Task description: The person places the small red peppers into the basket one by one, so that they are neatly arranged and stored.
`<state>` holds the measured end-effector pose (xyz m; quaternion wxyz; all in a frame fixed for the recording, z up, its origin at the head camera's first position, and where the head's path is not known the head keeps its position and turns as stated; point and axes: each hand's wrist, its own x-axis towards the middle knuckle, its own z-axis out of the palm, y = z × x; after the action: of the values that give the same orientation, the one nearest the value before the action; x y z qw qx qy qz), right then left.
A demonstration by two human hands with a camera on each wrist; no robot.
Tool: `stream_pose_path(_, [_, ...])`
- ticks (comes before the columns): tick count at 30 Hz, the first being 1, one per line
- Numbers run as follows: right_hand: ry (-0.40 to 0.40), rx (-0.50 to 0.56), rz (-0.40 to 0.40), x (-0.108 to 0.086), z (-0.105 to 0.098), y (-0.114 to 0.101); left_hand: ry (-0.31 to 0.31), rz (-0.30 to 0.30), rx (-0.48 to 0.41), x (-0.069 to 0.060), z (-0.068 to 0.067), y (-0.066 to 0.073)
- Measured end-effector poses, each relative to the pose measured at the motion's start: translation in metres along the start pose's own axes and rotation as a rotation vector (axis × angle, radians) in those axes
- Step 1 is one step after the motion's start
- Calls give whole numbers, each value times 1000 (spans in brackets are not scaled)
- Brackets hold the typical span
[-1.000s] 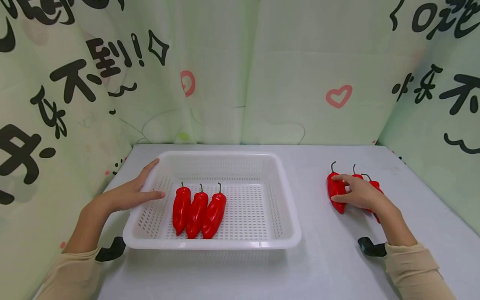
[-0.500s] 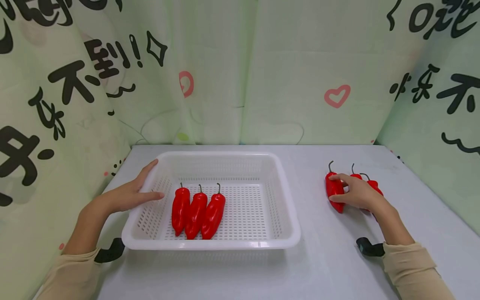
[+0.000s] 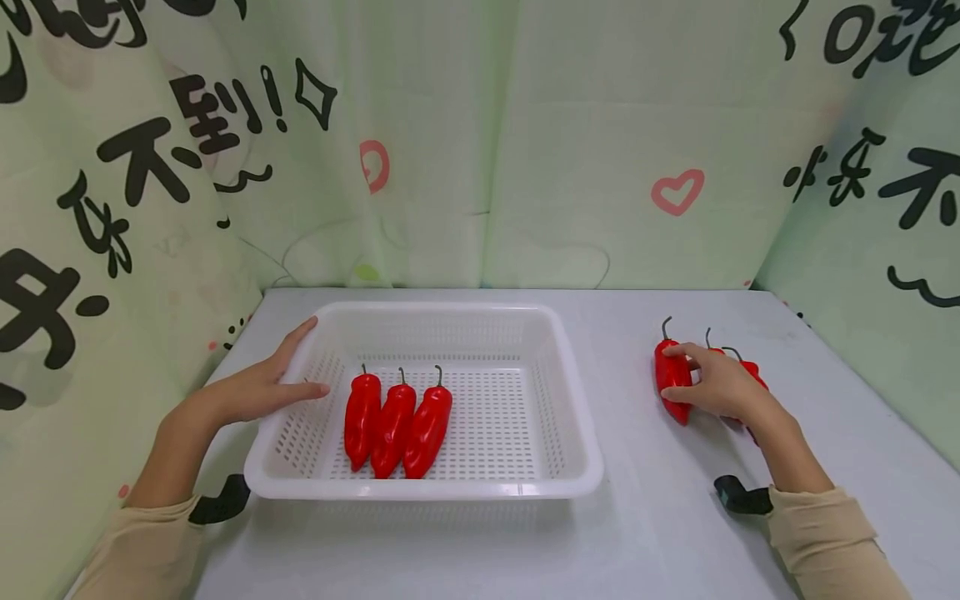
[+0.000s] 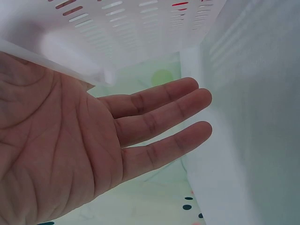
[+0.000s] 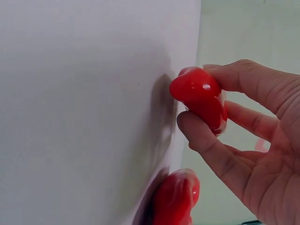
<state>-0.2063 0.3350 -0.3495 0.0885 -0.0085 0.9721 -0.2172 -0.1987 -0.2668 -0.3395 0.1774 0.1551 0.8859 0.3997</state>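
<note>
A white perforated plastic basket (image 3: 517, 492) holds three red chili peppers (image 3: 395, 427) side by side towards its left. My left hand (image 3: 258, 387) rests on the basket's left rim, thumb over the inner side and index finger along the corner. In the left wrist view, its other fingers (image 4: 159, 117) stretch out straight outside the basket wall. Further right, my right hand (image 3: 723, 383) pinches a red chili pepper (image 3: 672, 375) between thumb and fingers. From the right wrist view, that pepper (image 5: 199, 96) appears just above the table, over its shadow.
Behind and under the right hand lie more red chili peppers (image 3: 750, 367), partly hidden. The white table (image 3: 637, 533) has pale green printed curtains (image 3: 570, 192) along its back and sides. Another pepper (image 5: 173, 199) is close below the pinched one in the right wrist view.
The pepper in my right hand has shifted very slightly upward in the head view. My left hand and the basket stay where they were.
</note>
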Motion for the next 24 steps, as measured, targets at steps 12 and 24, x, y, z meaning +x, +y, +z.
stream_pose_path(12, [40,21,-13,-4,-6,-11,-7,-10,-1,0,-1,1])
stream_pose_path(24, [83,38,-62,-13,-10,-26,-4,-3,-4,0,0,1])
